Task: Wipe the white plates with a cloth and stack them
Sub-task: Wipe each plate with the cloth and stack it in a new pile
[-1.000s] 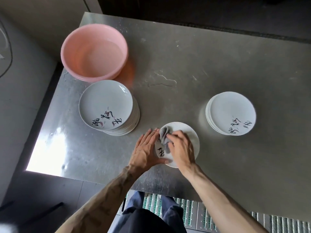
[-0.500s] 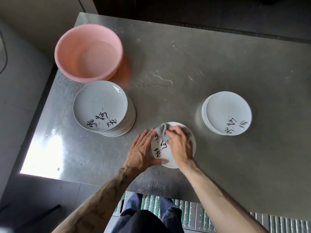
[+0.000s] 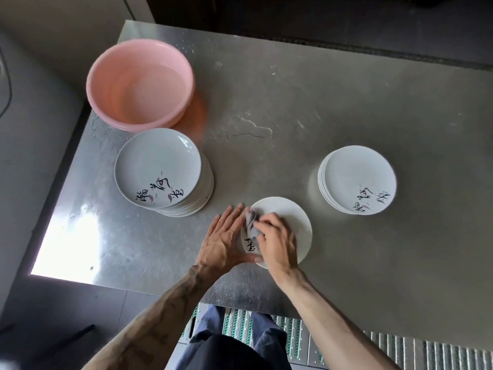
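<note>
A single white plate (image 3: 296, 222) with black brush lettering lies flat on the steel table (image 3: 320, 102) near its front edge. My left hand (image 3: 222, 240) lies flat with straight fingers against the plate's left rim, thumb along its near edge. My right hand (image 3: 277, 241) grips a crumpled grey cloth (image 3: 250, 222) and presses it onto the plate's left half. A tall stack of white plates (image 3: 160, 169) stands to the left. A lower stack of white plates (image 3: 357, 180) stands to the right.
A pink plastic basin (image 3: 138, 84) holding water sits at the table's back left, just behind the tall stack. A small puddle (image 3: 250, 129) lies mid-table. The table's left edge drops to a dark gap. My legs and a ribbed floor mat (image 3: 400, 351) show below.
My right hand has rubbed the cloth over the plate's left part, covering most of the lettering again. My left hand stays against the rim. The view has shifted slightly.
</note>
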### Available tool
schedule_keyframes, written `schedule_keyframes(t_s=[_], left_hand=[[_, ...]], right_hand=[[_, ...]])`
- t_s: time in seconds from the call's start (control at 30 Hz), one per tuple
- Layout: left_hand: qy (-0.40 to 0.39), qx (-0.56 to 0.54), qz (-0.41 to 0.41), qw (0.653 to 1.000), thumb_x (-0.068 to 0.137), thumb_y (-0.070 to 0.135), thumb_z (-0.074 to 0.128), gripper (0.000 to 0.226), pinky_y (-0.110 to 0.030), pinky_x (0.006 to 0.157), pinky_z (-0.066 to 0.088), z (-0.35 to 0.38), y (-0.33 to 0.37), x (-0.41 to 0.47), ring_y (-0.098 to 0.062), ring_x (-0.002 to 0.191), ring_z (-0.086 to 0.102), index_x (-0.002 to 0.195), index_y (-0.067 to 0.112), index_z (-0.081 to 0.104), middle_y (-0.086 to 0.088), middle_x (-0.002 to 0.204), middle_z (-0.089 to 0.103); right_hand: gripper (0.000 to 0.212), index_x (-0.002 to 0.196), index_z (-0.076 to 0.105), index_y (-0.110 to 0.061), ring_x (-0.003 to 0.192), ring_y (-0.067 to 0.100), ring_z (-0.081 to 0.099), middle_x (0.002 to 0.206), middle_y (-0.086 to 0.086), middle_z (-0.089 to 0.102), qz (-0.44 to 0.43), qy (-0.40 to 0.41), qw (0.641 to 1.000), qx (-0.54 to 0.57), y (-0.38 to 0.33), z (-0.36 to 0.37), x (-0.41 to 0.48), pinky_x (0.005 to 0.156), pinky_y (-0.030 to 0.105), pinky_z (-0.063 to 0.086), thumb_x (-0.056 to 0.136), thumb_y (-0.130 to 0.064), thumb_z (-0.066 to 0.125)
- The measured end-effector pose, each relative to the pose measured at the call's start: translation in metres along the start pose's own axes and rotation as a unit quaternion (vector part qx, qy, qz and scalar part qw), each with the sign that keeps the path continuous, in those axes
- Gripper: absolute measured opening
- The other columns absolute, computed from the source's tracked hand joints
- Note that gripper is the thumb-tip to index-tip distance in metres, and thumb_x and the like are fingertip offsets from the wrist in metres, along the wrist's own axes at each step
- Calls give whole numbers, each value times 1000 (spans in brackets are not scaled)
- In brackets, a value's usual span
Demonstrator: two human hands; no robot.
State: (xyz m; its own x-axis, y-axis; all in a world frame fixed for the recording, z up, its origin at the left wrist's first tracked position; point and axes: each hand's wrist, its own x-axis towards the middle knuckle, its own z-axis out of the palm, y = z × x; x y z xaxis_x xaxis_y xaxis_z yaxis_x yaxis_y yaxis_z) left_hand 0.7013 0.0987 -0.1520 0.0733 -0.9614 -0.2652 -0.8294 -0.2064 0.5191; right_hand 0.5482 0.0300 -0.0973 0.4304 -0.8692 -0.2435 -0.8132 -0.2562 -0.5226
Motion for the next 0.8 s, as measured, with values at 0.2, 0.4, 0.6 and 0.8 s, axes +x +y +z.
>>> schedule_keyframes(t_s=[0.2, 0.4, 0.6, 0.8], left_hand=[[-12, 4, -4, 1000, 57, 104, 53, 133, -35, 129, 2, -3, 3, 2, -4, 157, -8, 161, 46, -7, 19, 171, -2], [-15, 5, -6, 1000, 56, 104, 50, 135, -39, 130, 6, -5, 4, 0, -6, 158, -7, 163, 42, -3, 17, 171, 0], [-22, -5, -2, 1000, 57, 102, 54, 132, -40, 129, 4, -7, 6, -1, -9, 158, -6, 158, 48, -12, 18, 170, -3], [-33, 13, -6, 999, 53, 109, 34, 134, -40, 130, 3, -9, 4, 1, -8, 157, -11, 161, 41, -9, 17, 170, -6]], right_hand=[[29, 104, 80, -19, 99, 21, 61, 106, -6, 67, -50, -23, 998, -11, 29, -12, -15, 83, 36, 56, 80, -4, 78], [26, 107, 80, -21, 100, 15, 60, 108, -11, 65, -54, -45, 997, 12, 16, -6, -29, 84, 29, 55, 83, -11, 80], [31, 101, 82, -20, 91, 18, 62, 102, -9, 67, -10, -14, 1000, -19, 47, -24, -45, 80, 31, 57, 76, -3, 84], [27, 111, 80, -18, 103, 17, 60, 109, -7, 66, -43, -40, 998, 31, 22, -8, -33, 91, 31, 53, 87, -6, 73]])
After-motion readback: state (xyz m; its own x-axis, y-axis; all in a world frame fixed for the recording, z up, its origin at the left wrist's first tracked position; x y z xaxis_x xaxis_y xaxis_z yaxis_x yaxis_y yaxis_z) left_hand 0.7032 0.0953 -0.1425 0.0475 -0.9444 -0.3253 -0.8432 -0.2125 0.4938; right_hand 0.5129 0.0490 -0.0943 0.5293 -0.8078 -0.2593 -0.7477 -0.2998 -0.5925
